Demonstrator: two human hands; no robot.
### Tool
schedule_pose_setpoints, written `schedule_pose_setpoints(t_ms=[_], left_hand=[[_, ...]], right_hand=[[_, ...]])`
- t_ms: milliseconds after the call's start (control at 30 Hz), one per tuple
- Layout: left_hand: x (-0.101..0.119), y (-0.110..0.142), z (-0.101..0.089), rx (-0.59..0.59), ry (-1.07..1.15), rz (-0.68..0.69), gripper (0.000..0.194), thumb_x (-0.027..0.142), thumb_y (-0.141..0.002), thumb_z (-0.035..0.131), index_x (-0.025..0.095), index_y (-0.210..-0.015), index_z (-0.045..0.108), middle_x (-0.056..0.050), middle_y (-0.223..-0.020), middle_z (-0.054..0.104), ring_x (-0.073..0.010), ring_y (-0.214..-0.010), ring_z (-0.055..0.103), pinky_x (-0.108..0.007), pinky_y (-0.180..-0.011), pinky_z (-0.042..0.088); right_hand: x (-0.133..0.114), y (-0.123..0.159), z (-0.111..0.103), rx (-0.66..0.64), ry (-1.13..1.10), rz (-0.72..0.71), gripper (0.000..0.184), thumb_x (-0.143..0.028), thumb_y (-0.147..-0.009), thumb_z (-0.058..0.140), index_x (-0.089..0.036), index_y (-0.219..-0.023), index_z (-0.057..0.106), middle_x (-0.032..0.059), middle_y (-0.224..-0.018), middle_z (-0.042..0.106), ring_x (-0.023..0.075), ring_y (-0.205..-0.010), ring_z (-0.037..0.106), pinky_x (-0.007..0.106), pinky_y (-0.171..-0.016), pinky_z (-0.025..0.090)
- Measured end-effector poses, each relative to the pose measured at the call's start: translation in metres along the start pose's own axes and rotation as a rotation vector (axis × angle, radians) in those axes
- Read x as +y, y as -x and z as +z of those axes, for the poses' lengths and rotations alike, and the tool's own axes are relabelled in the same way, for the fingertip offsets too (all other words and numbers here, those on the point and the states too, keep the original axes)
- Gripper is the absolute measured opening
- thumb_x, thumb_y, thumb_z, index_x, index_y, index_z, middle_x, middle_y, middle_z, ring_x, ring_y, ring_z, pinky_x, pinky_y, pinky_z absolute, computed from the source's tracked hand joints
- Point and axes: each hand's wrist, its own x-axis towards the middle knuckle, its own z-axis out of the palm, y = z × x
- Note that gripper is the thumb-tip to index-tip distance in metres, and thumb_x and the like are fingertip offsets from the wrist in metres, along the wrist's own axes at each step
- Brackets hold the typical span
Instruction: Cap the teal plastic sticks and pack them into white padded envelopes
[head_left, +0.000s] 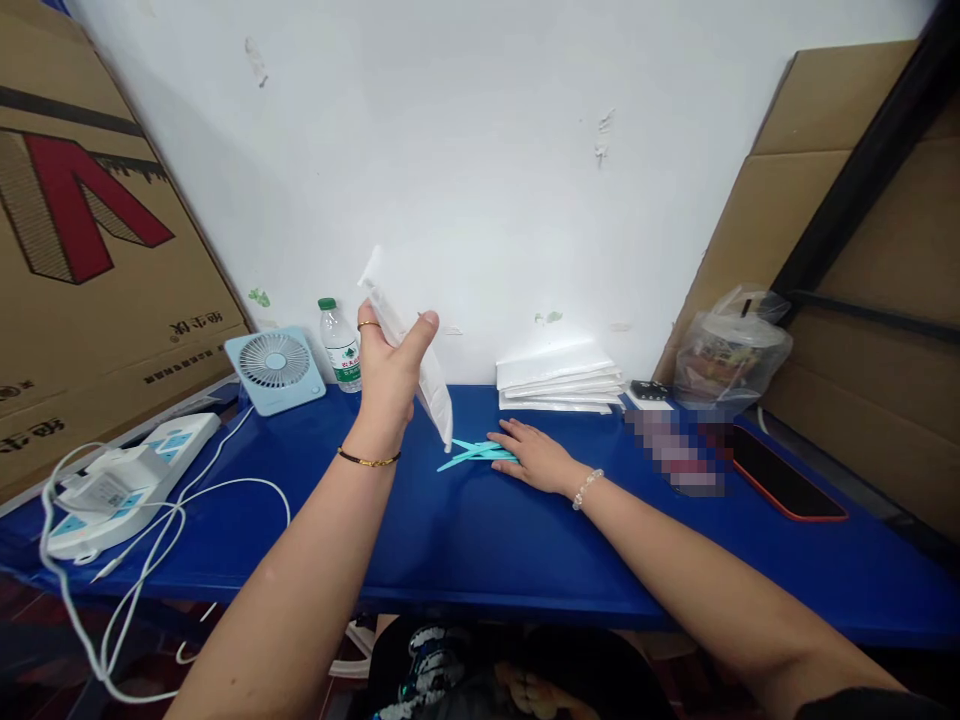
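Note:
My left hand (390, 365) is raised over the desk, its thumb and fingers closed on a flat white plastic bag (433, 390). The bag slants, with its lower end just above the desk near some thin turquoise plastic pieces (472, 453). These narrow, pointed pieces lie crossed over one another; their exact kind is unclear. My right hand (541, 458) rests palm down on their right ends, fingers stretched out, covering part of them. Behind it, against the wall, lies a stack of similar white bags (559, 380).
On the left stand a light blue fan (276, 368), a water bottle (341, 345) and a power strip (169, 440) with loose cables. A phone (787, 475) and a bagged cup (731, 350) are at the right. Cardboard (97, 250) flanks the blue desk (480, 550).

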Motion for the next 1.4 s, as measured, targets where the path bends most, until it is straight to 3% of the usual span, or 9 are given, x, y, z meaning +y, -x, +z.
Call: schedule_pose_setpoints(t_ms=[167,300,400,500,667,933,1100,1233,1400], left_hand=[[-0.052,-0.002,0.011,-0.198,-0.611,0.107,0.079,0.044,-0.065,0.072,0.019,-0.131,0.037,-0.013,-0.129,0.047,-0.0279,-0.118,0.047,-0.043,-0.102,0.035],[-0.109,0.013,0.012,-0.745,-1.054,0.005,0.092,0.054,-0.055,0.074,0.021,-0.134,0.039,-0.015,-0.129,0.048,-0.0344,-0.117,0.047,-0.051,-0.101,0.031],[-0.142,0.024,0.004,-1.127,-1.149,-0.145,0.106,0.065,-0.051,0.07,0.024,-0.14,0.031,-0.016,-0.14,0.039,-0.0373,-0.127,0.037,-0.058,-0.103,0.023],[-0.157,0.033,-0.007,-1.291,-1.123,-0.207,0.106,0.074,-0.058,0.058,0.028,-0.145,0.018,-0.014,-0.15,0.024,-0.0363,-0.137,0.02,-0.063,-0.104,0.014],[-0.158,0.043,-0.029,-1.338,-1.113,-0.182,0.101,0.078,-0.067,0.045,0.029,-0.147,0.009,-0.011,-0.154,0.006,-0.0334,-0.141,0.005,-0.06,-0.107,0.007],[-0.157,0.038,-0.056,-1.297,-1.081,-0.196,0.094,0.074,-0.071,0.047,0.028,-0.146,0.012,-0.013,-0.153,0.01,-0.033,-0.14,0.009,-0.059,-0.107,0.006],[-0.156,0.034,-0.045,-1.085,-1.136,-0.168,0.081,0.066,-0.077,0.047,0.023,-0.143,0.028,-0.015,-0.151,0.022,-0.033,-0.138,0.018,-0.056,-0.107,0.013],[-0.134,0.041,-0.024,-0.914,-0.951,-0.191,0.069,0.064,-0.075,0.049,0.015,-0.124,0.052,-0.015,-0.125,0.055,-0.0274,-0.112,0.052,-0.037,-0.093,0.039],[-0.102,0.066,0.004,-1.221,-0.802,-0.442,0.046,0.06,-0.065,0.06,0.019,-0.083,0.065,-0.003,-0.075,0.066,-0.0174,-0.064,0.058,-0.025,-0.055,0.04]], right_hand=[[-0.005,0.018,-0.002,-0.043,-0.019,-0.105,0.066,-0.064,-0.088,0.032,-0.028,-0.144,0.03,0.0047,-0.153,0.02,0.0281,-0.14,0.017,0.045,-0.113,0.019],[-0.009,0.032,-0.006,-0.061,-0.022,-0.109,0.066,-0.063,-0.088,0.031,-0.029,-0.144,0.028,0.0034,-0.153,0.019,0.0261,-0.14,0.016,0.044,-0.113,0.017],[-0.011,0.035,-0.01,-0.083,-0.032,-0.095,0.067,-0.064,-0.088,0.031,-0.029,-0.144,0.028,0.0041,-0.153,0.02,0.0261,-0.14,0.015,0.044,-0.113,0.016],[-0.012,0.033,-0.012,-0.097,-0.04,-0.088,0.068,-0.064,-0.088,0.031,-0.029,-0.145,0.026,0.0039,-0.153,0.021,0.0259,-0.141,0.014,0.044,-0.114,0.015],[-0.012,0.033,-0.011,-0.097,-0.04,-0.061,0.07,-0.065,-0.088,0.029,-0.027,-0.146,0.024,0.0035,-0.152,0.022,0.0254,-0.141,0.013,0.044,-0.114,0.012],[-0.012,0.034,-0.012,-0.069,-0.078,-0.053,0.068,-0.064,-0.087,0.033,-0.029,-0.145,0.027,0.0019,-0.151,0.024,0.0253,-0.14,0.016,0.044,-0.114,0.013],[-0.013,0.035,-0.013,-0.057,-0.081,-0.041,0.069,-0.065,-0.087,0.033,-0.029,-0.145,0.026,0.0019,-0.151,0.024,0.0254,-0.14,0.017,0.044,-0.114,0.012],[0.0,0.033,-0.018,0.048,-0.14,-0.016,0.055,-0.057,-0.091,0.031,-0.027,-0.136,0.045,0.0042,-0.145,0.038,0.0252,-0.135,0.03,0.043,-0.112,0.02],[0.029,0.029,-0.022,0.232,-0.276,0.093,0.033,-0.04,-0.091,0.043,-0.024,-0.111,0.064,0.0079,-0.12,0.058,0.023,-0.113,0.052,0.038,-0.096,0.042]])
